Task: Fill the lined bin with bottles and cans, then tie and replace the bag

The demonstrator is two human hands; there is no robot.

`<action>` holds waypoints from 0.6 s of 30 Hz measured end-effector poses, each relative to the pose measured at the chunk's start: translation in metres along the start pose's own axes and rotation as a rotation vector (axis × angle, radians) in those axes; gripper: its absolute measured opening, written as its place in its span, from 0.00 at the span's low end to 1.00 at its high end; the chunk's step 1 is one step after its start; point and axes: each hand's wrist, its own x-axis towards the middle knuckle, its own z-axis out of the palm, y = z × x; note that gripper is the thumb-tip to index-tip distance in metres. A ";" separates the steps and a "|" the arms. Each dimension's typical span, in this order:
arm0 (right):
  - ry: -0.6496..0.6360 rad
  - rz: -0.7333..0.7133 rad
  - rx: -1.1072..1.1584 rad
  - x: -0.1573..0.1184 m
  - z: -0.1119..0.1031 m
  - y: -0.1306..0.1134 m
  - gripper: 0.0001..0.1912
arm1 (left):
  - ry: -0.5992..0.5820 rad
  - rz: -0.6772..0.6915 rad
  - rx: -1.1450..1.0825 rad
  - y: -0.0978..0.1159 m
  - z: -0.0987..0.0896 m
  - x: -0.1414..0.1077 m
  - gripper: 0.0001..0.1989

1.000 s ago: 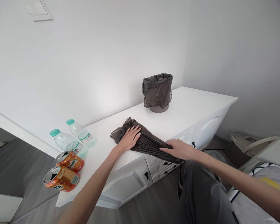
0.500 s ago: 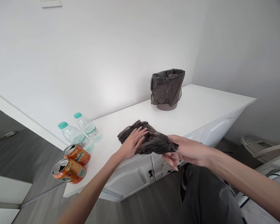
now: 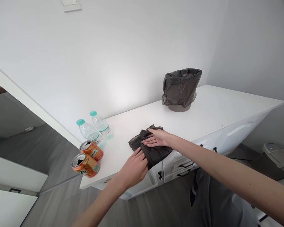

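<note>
A black plastic garbage bag (image 3: 157, 156), folded and crumpled, lies at the front edge of the white cabinet top, and part of it hangs over the edge. My left hand (image 3: 135, 167) is at its near left side, fingers bent and tucked against the folded plastic; their tips are partly hidden. My right hand (image 3: 159, 138) rests on the bag from the right, its fingers stretched out flat across the fold. A twisted bunch of the plastic sticks up just beyond both hands' fingertips.
A small bin (image 3: 180, 108) lined with another black bag stands against the wall. Two clear bottles with teal caps (image 3: 88, 130) and two opened orange soda cans (image 3: 86, 165) stand at the cabinet top's left end. Drawers with dark handles (image 3: 186, 165) are below.
The bag has been folded over into a more compact bundle. My right hand has let go of its gathered end and now lies flat on it. My left hand has moved to the near side, fingers curled.
</note>
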 end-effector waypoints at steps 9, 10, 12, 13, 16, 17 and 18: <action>0.006 -0.123 -0.215 -0.014 -0.007 0.009 0.29 | 0.117 -0.092 -0.054 0.017 -0.002 -0.012 0.35; 0.038 -0.189 -0.315 -0.023 -0.007 0.008 0.31 | 0.103 -0.104 -0.079 0.011 0.005 -0.010 0.33; 0.087 -0.392 -0.601 -0.045 -0.012 0.007 0.36 | 0.106 -0.157 -0.177 0.001 0.019 -0.010 0.27; 0.083 -0.514 -0.775 -0.056 -0.016 0.008 0.39 | 0.117 -0.201 -0.254 -0.004 0.023 -0.010 0.24; -0.018 -0.822 -1.257 -0.081 -0.037 0.011 0.44 | 0.131 -0.416 -0.510 -0.011 0.027 -0.012 0.14; -0.024 -0.875 -1.348 -0.084 -0.044 0.012 0.44 | 0.146 -0.492 -0.577 -0.013 0.025 -0.012 0.13; -0.002 -0.896 -1.391 -0.084 -0.051 0.014 0.43 | 0.169 -0.551 -0.636 -0.015 0.023 -0.011 0.15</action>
